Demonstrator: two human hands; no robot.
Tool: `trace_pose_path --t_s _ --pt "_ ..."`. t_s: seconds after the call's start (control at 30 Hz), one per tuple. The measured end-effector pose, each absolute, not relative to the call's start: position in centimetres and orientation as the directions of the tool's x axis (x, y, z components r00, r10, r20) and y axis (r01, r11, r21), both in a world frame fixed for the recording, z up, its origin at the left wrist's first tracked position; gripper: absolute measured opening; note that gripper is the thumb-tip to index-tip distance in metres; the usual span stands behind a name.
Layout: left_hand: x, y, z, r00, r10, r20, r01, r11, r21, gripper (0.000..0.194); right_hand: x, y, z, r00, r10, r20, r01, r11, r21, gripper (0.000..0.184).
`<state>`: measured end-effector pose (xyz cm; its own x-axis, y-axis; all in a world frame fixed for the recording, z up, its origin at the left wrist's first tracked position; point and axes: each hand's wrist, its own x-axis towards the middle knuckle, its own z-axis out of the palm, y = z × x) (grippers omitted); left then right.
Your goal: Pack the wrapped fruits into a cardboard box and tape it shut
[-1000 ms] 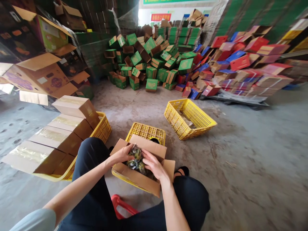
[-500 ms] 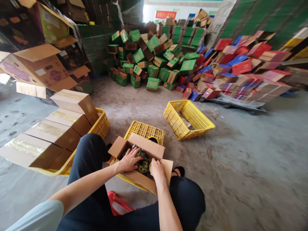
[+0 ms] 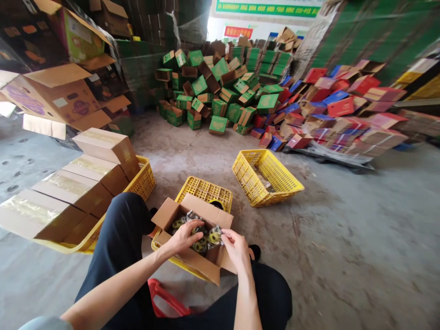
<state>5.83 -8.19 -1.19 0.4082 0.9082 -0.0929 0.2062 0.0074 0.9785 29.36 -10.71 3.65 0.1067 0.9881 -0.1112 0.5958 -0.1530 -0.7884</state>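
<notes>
An open cardboard box [image 3: 211, 211] stands between my knees on an upturned yellow crate [image 3: 199, 188], its flaps folded outward. Inside lie several clear plastic packets [image 3: 199, 247] with yellow-green, round pieces showing through. My left hand [image 3: 185, 237] rests over these packets, its fingers apart. At the box's right end, my right hand [image 3: 237, 250] pinches the edge of one clear packet [image 3: 215, 237] between thumb and fingers. That packet sits higher than the others. Behind the box, a dark ring-shaped thing [image 3: 217, 204] lies partly hidden on the crate.
To my left, closed, taped cartons [image 3: 68, 185] fill a long yellow crate [image 3: 146, 181]. Another yellow crate [image 3: 266, 176] stands ahead right with a little material inside. Heaps of green boxes [image 3: 218, 123] and red-blue boxes [image 3: 340, 106] lie farther back. Something red [image 3: 165, 298] shows below me.
My right hand has come up out of the box and moved right, with a packet edge now visible in its fingers. My left hand has shifted slightly down, its fingers more curved.
</notes>
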Motion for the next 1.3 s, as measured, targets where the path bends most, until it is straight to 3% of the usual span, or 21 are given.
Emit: trace_pose_path --t_s 0.07,0.13,0.23,0.33,0.5,0.7,1.03,1.3 --pt "6.6 -8.6 -0.8 0.379 0.902 -0.205 -0.05 0.241 0.969 0.069 29.7 -10.8 4.0 0.115 0.988 -0.105 0.285 -0.134 -0.949 0.03" --pt "7.1 -9.0 -0.6 0.443 0.848 -0.292 -0.239 0.426 0.873 0.081 29.1 -10.9 4.2 0.121 0.982 -0.146 0.072 -0.156 -0.985 0.037" --pt "7.4 -9.4 -0.5 0.546 0.78 -0.306 -0.35 0.544 0.762 0.07 27.7 -11.5 4.3 0.128 0.973 -0.192 -0.079 -0.182 -0.98 0.044" --pt "7.4 -9.8 -0.5 0.501 0.82 -0.278 -0.385 0.499 0.777 0.06 27.0 -12.5 4.4 0.128 0.97 -0.209 -0.081 -0.2 -0.976 0.048" --pt "7.2 -10.5 -0.6 0.467 0.852 -0.236 -0.314 0.409 0.857 0.066 27.1 -12.9 3.7 0.2 0.962 -0.188 -0.024 -0.187 -0.982 0.049" --pt "6.9 -10.9 -1.5 0.388 0.859 -0.334 -0.427 0.489 0.761 0.069 27.8 -11.9 2.0 0.275 0.925 -0.263 -0.109 -0.242 -0.964 0.052" --pt "8.3 -10.5 -0.3 0.15 0.893 -0.424 -0.463 0.442 0.768 0.062 27.3 -11.6 2.1 0.143 0.97 -0.197 -0.05 -0.192 -0.98 0.046" --pt "8.3 -10.1 -0.7 0.048 0.877 -0.479 -0.541 0.426 0.725 0.058 27.2 -11.4 1.6 0.257 0.941 -0.22 -0.128 -0.193 -0.973 0.049"
